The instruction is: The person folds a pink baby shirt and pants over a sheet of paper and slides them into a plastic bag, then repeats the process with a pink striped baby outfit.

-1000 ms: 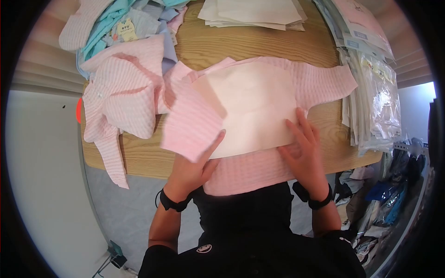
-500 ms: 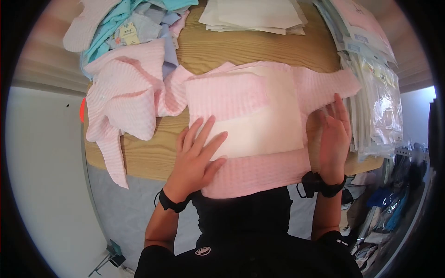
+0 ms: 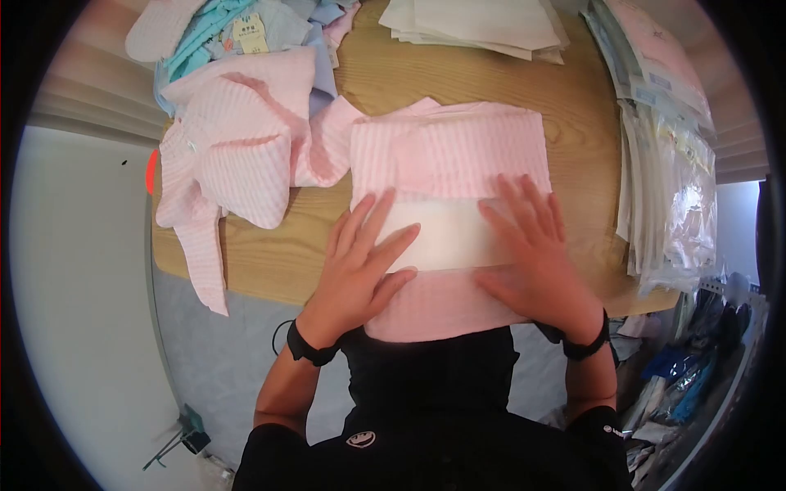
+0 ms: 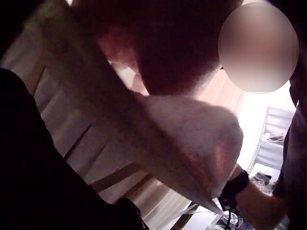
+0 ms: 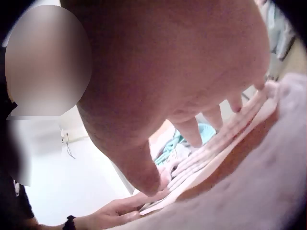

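Observation:
In the head view a pink striped knit garment (image 3: 458,307) lies at the table's near edge, its bottom hanging over. A cream sheet (image 3: 442,233) lies on the garment's body, with both sleeves (image 3: 491,147) folded across the sheet's upper part. My left hand (image 3: 360,266) rests on the left side of the garment and sheet, fingers straight and spread. On the right side lies my right hand (image 3: 536,254), fingers also spread, the tips at the folded sleeve. The right wrist view shows the right hand's straight fingers (image 5: 189,132) over the cloth layers. The left wrist view is dark.
Another pink garment (image 3: 246,155) lies crumpled at the left, beside a pile of teal and grey clothes (image 3: 286,33). Cream sheets (image 3: 483,24) are stacked at the back. Garments in clear plastic bags (image 3: 675,188) are piled along the right edge of the wooden table (image 3: 589,164).
The left sleeve, then the right sleeve, has been folded in over the sheet. My right hand moved out to the right sleeve and back inward; my left hand let go of the left sleeve.

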`<action>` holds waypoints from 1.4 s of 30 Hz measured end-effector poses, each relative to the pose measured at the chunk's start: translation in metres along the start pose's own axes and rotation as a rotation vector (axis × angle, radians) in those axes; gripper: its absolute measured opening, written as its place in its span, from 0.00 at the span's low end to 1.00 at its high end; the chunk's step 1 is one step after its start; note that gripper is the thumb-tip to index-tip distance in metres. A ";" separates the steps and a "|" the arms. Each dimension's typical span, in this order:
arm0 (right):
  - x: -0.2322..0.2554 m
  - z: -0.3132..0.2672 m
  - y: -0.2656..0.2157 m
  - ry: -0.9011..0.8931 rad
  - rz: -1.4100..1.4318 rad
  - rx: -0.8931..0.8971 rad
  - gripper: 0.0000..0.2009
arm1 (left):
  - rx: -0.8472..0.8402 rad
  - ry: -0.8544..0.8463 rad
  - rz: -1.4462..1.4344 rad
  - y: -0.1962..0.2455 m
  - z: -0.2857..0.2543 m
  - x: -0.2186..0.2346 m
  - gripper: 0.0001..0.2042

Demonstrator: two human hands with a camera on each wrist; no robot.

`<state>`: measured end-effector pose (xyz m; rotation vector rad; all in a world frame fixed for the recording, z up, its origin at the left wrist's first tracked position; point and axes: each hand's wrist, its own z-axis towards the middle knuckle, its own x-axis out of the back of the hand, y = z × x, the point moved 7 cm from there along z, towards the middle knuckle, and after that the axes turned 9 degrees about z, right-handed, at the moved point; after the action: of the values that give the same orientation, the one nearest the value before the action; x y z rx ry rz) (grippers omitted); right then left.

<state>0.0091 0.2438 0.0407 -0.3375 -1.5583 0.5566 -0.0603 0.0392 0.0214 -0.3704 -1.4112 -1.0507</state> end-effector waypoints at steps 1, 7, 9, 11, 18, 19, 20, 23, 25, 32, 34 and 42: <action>0.004 -0.007 0.006 0.052 0.094 -0.048 0.41 | 0.009 0.010 -0.026 0.000 -0.003 0.000 0.31; 0.013 -0.074 0.053 0.194 0.453 -0.308 0.43 | 0.157 -0.128 -0.129 -0.002 -0.052 0.003 0.41; 0.007 -0.086 0.039 0.064 0.355 -0.200 0.44 | 0.137 -0.198 -0.110 0.010 -0.061 0.002 0.41; 0.002 -0.090 0.034 0.024 0.249 -0.184 0.44 | 0.130 -0.215 -0.130 0.019 -0.064 0.001 0.39; 0.003 -0.101 0.042 0.139 0.175 -0.098 0.36 | 0.027 -0.002 0.013 0.002 -0.072 -0.005 0.29; 0.004 -0.100 0.040 0.148 0.202 -0.082 0.33 | 0.022 0.012 0.018 0.002 -0.069 0.001 0.28; 0.007 -0.099 0.039 0.157 0.220 -0.069 0.30 | 0.014 0.031 0.016 0.004 -0.065 0.004 0.27; 0.015 -0.093 0.038 0.232 0.265 0.052 0.20 | -0.002 0.161 -0.096 0.001 -0.062 0.011 0.24; 0.022 -0.086 0.045 0.329 0.315 -0.002 0.18 | 0.226 0.185 -0.175 -0.015 -0.072 0.005 0.24; 0.031 -0.064 0.057 0.463 0.465 -0.473 0.30 | 0.619 0.280 -0.350 -0.025 -0.047 0.004 0.32; 0.056 -0.077 0.058 0.586 0.171 -0.391 0.27 | 0.556 0.341 -0.292 -0.024 -0.052 0.008 0.31; 0.135 -0.147 0.123 0.739 -0.341 -0.554 0.19 | 0.254 0.436 -0.058 -0.003 -0.082 0.005 0.20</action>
<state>0.1295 0.4390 0.0875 -0.5997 -0.9805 -0.2721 -0.0134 -0.0267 0.0089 0.0845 -1.1452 -0.9164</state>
